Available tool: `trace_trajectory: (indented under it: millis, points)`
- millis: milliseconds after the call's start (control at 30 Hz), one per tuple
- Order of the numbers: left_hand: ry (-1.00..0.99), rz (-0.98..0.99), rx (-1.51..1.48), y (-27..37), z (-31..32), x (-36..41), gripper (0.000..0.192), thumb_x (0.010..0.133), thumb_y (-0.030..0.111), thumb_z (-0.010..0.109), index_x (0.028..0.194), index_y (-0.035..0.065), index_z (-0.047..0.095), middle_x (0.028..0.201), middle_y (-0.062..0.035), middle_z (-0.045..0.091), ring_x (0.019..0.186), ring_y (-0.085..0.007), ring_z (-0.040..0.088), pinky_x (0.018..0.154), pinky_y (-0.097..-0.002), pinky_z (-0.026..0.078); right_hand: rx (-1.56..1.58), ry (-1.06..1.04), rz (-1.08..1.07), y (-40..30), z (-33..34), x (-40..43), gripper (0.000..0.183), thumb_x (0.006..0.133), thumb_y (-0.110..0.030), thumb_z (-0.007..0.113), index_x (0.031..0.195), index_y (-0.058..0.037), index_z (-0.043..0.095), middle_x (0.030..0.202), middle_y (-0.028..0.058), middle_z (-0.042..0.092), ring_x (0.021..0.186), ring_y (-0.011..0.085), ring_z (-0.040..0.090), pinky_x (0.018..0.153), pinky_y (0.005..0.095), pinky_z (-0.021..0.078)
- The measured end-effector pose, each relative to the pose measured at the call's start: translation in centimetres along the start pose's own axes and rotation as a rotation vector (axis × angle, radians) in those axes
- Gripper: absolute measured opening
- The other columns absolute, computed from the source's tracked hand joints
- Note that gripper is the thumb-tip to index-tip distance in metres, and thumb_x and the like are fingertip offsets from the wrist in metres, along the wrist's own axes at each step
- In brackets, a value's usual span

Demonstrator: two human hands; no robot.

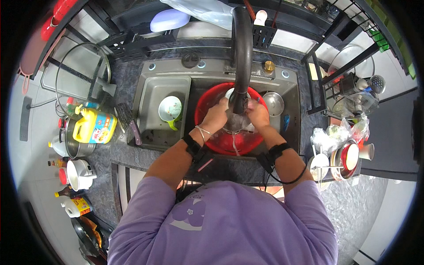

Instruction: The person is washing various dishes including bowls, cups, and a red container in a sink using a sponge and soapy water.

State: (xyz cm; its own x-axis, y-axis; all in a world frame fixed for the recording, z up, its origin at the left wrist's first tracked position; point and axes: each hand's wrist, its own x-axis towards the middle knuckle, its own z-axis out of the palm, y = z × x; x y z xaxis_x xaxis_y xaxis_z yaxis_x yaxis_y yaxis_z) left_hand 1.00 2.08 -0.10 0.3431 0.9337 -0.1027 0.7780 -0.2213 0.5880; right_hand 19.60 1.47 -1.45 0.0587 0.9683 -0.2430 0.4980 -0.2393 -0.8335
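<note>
Both my hands are over a red plastic basin [206, 96] in the right sink bowl, under a black arched faucet [241, 53]. My left hand [216, 114], with a bracelet at the wrist, grips the left side of a pale round dish [229, 93] whose rim shows behind the faucet. At its right side is my right hand [258, 113]; its fingers are blurred and partly behind the faucet head, so its hold is unclear. Water runs down inside the basin. To the right of the basin lies a round metal bowl [273, 103].
A patterned bowl [170, 108] with a green handle sits in the left tray [165, 79]. Left on the counter are a cleaver [134, 131], a yellow detergent jug [96, 126] and a white pot [79, 175]. Plastic bags [331, 135] and stacked bowls [349, 157] stand right.
</note>
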Motion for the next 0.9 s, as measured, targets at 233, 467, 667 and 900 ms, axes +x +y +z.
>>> trace_trajectory:
  millis: [233,467,667,900]
  points:
    - [0.337,-0.258,-0.596,-0.6,5.3,-1.2,0.044,0.078,0.011,0.050,0.119,0.0030,0.034,0.094,-0.0295,0.056,0.093,-0.0460,0.051,0.080,-0.0484,0.040,1.134,-0.096,0.361,2.5,5.0,-2.8,0.022,0.080,-0.011,0.054,0.098,0.0001,0.057,0.075,0.0067,0.063,0.066,0.0205,0.061,0.061,0.0329,0.0487]
    - [-0.020,-0.055,-0.001,-0.9,-1.0,0.3,0.043,0.078,0.016,0.050,0.116,-0.0002,0.036,0.079,-0.0252,0.059,0.076,-0.0425,0.057,0.069,-0.0490,0.046,-0.706,-0.024,-0.288,-1.3,-0.4,-0.6,0.036,0.072,-0.015,0.059,0.107,-0.0092,0.054,0.080,0.0206,0.061,0.076,0.0336,0.060,0.067,0.0444,0.0466]
    - [0.046,-0.124,-0.122,2.4,-1.5,0.3,0.042,0.080,0.012,0.044,0.120,0.0057,0.033,0.082,-0.0277,0.058,0.078,-0.0446,0.056,0.070,-0.0513,0.044,0.101,0.112,0.037,-0.7,0.7,-1.4,0.028,0.076,-0.021,0.059,0.100,-0.0084,0.056,0.078,0.0134,0.063,0.071,0.0301,0.060,0.065,0.0429,0.0477]
    - [0.067,-0.189,-0.241,1.6,-1.6,-1.4,0.042,0.081,0.013,0.044,0.120,0.0059,0.032,0.087,-0.0292,0.057,0.085,-0.0453,0.054,0.072,-0.0511,0.042,0.780,-0.288,0.488,3.9,4.3,-2.7,0.024,0.084,-0.021,0.053,0.101,-0.0052,0.057,0.081,0.0052,0.062,0.071,0.0192,0.059,0.061,0.0353,0.0487]
